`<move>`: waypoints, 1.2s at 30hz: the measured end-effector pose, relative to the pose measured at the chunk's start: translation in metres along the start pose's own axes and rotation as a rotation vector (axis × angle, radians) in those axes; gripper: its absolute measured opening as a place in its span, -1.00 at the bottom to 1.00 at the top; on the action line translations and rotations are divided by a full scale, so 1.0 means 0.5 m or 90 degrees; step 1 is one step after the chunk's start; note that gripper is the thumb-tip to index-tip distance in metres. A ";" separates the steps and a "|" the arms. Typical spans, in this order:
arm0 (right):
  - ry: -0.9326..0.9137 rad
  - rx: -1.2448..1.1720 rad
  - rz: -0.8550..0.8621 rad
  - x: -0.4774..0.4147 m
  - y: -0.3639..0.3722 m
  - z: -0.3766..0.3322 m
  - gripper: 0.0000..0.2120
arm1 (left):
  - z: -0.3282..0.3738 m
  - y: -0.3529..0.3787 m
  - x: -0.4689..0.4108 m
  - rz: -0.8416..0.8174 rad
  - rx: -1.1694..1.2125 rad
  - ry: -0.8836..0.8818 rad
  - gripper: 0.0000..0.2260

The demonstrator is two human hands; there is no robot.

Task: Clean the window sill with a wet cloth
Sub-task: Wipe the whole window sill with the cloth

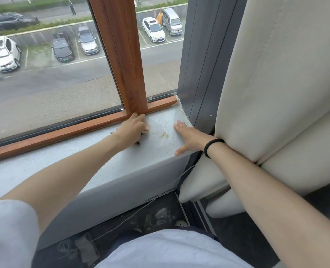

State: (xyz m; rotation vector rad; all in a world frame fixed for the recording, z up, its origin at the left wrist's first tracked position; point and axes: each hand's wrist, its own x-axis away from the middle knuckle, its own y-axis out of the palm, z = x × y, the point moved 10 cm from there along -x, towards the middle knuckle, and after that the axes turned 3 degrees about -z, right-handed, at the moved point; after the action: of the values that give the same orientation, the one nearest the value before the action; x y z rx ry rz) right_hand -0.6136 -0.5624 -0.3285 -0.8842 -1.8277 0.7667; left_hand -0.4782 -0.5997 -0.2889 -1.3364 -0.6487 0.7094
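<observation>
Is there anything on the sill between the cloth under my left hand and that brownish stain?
Nothing visible. The left hand holds the cloth on the window sill, and only bare sill separates it from the stain to its right. The right hand lies flat beyond the stain.

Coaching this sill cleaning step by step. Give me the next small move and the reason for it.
Probably slide the left hand and the cloth bunched under it rightward across the sill onto the brownish stain. The stain lies uncovered between the two hands, right beside the cloth, and the right hand rests flat beyond it, out of the way.
</observation>
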 end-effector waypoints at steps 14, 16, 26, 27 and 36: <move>-0.013 0.012 -0.007 -0.001 0.001 0.000 0.02 | 0.020 0.006 -0.017 0.004 -0.041 -0.034 -0.78; -0.011 0.014 -0.007 -0.002 0.003 0.003 0.05 | 0.054 0.031 -0.009 -0.022 -0.048 0.028 -0.83; -0.006 0.011 -0.010 -0.003 0.007 0.008 0.10 | 0.048 0.015 -0.047 -0.056 -0.075 -0.041 -0.82; -0.008 0.012 -0.009 -0.004 0.006 0.008 0.10 | 0.075 0.027 -0.036 -0.055 -0.094 0.033 -0.84; -0.008 0.016 -0.015 -0.003 0.009 0.010 0.09 | 0.051 0.017 -0.027 -0.049 -0.094 0.019 -0.80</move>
State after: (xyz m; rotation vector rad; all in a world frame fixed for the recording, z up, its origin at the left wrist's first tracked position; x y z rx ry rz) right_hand -0.6166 -0.5617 -0.3345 -0.8417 -1.8328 0.7812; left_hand -0.5071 -0.5932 -0.2944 -1.4462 -0.7353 0.5872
